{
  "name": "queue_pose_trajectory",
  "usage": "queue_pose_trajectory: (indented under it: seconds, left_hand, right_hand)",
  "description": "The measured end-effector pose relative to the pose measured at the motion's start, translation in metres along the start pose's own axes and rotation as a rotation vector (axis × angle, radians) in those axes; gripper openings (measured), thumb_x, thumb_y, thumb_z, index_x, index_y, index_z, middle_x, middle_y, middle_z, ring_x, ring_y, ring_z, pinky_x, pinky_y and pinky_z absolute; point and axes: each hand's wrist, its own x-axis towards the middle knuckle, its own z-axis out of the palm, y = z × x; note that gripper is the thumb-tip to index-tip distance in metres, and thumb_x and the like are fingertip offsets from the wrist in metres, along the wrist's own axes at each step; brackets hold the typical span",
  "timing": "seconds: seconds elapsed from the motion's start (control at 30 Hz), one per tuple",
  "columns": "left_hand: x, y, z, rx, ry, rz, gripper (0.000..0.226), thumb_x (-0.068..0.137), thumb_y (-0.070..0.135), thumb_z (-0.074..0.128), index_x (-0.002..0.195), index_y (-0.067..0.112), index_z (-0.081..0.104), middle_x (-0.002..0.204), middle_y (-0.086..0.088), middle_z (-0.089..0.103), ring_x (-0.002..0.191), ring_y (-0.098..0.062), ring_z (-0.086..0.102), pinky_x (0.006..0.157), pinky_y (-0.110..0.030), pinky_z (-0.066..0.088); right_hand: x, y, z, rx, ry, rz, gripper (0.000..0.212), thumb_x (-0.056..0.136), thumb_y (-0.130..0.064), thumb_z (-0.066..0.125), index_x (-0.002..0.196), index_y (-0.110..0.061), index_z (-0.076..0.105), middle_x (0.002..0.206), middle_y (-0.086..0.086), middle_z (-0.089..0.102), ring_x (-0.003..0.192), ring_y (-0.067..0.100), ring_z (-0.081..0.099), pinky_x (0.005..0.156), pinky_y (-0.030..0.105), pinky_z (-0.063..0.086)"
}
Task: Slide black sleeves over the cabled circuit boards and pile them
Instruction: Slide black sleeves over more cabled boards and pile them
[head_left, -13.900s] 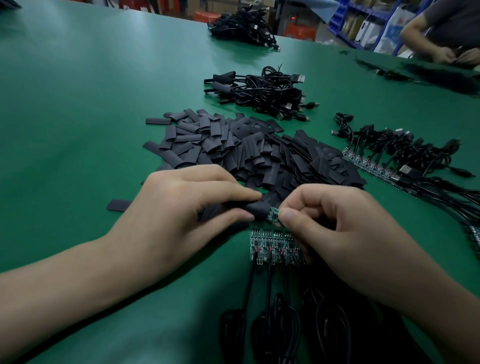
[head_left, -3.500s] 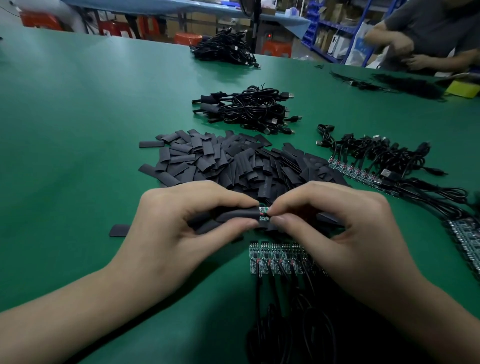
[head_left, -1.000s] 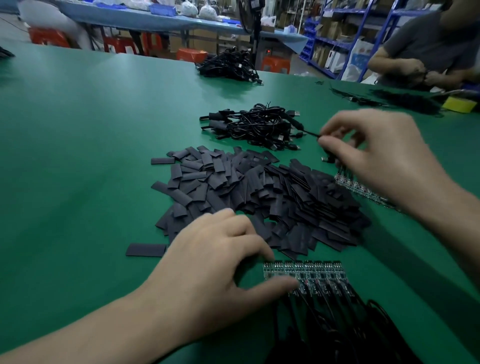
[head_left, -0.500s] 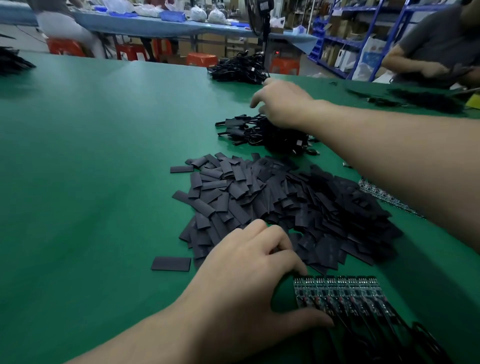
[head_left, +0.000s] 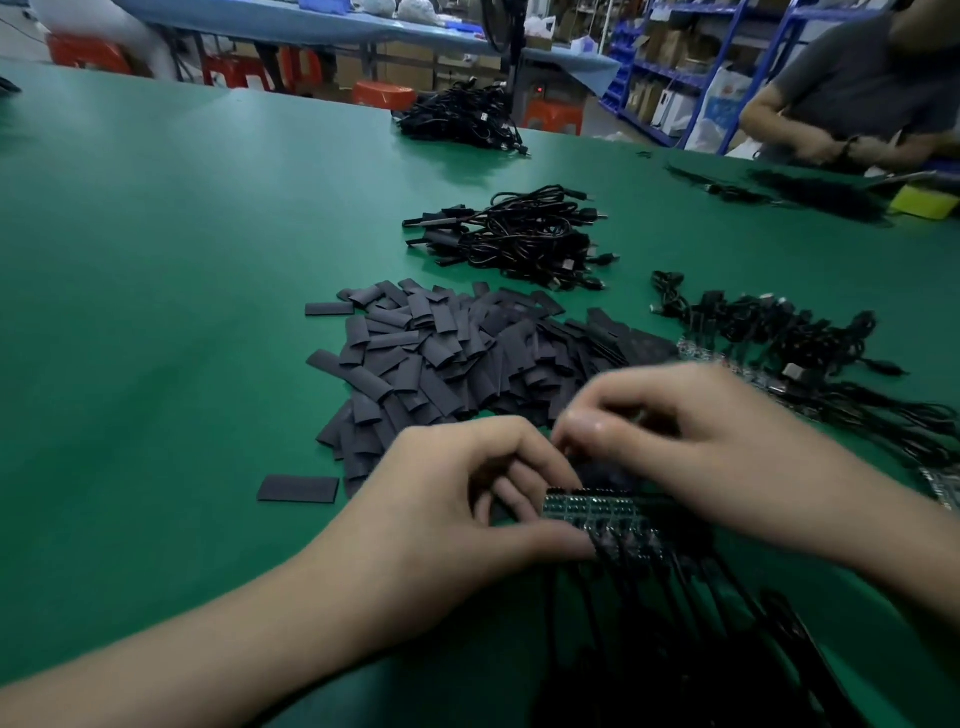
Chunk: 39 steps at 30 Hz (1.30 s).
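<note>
Pinching the left end of the boards (head_left: 597, 514) with the left hand (head_left: 457, 519), thumb along the near edge and fingers curled behind. Cannot tell the grip of the blurred right hand (head_left: 691, 452), curled just above the row. Head view: boards in a row on the table (head_left: 156, 312), with cables (head_left: 649, 649) trailing nearer and sleeves (head_left: 467, 353) heaped just beyond. Probably light, stiff, fragile at the joints; best held by the edges. Sleeves likely thin and floppy.

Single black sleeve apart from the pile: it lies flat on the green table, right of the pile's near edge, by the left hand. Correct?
Wrong side. The head view shows the single black sleeve flat on the green table by the left hand, but left of the pile's near edge, not right.
</note>
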Motion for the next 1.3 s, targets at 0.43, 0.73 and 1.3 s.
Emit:
queue_pose_trajectory:
  seconds: [0.43, 0.73, 1.3]
  left_hand:
    - [0.002, -0.001, -0.007, -0.31, 0.075, -0.122, 0.032, 0.063, 0.023, 0.085, 0.095, 0.026, 0.081, 0.071, 0.002, 0.073, 0.059, -0.004, 0.062, 0.06, -0.01, 0.049]
    - [0.004, -0.003, -0.007, -0.443, 0.024, -0.122, 0.042, 0.064, 0.027, 0.087, 0.105, 0.028, 0.079, 0.061, 0.005, 0.062, 0.049, -0.003, 0.051, 0.052, -0.01, 0.043]
    - [0.005, 0.004, -0.013, -0.191, 0.297, 0.16, 0.022, 0.066, 0.038, 0.083, 0.087, 0.03, 0.078, 0.072, 0.004, 0.068, 0.063, -0.007, 0.057, 0.058, -0.019, 0.045]
  right_hand:
    - [-0.021, 0.008, 0.026, 0.301, 0.044, -0.001, 0.009, 0.094, -0.031, 0.072, 0.086, -0.026, 0.073, 0.085, -0.011, 0.073, 0.082, 0.003, 0.068, 0.081, 0.038, 0.054]
    - [-0.022, 0.011, 0.025, 0.618, -0.029, -0.033, 0.011, 0.093, -0.018, 0.07, 0.085, -0.01, 0.072, 0.076, -0.003, 0.068, 0.072, 0.006, 0.06, 0.068, 0.019, 0.046]
    - [-0.018, -0.016, 0.029, 0.212, 0.134, -0.122, 0.022, 0.091, -0.045, 0.067, 0.1, -0.028, 0.077, 0.093, -0.018, 0.073, 0.09, 0.002, 0.068, 0.079, 0.023, 0.051]
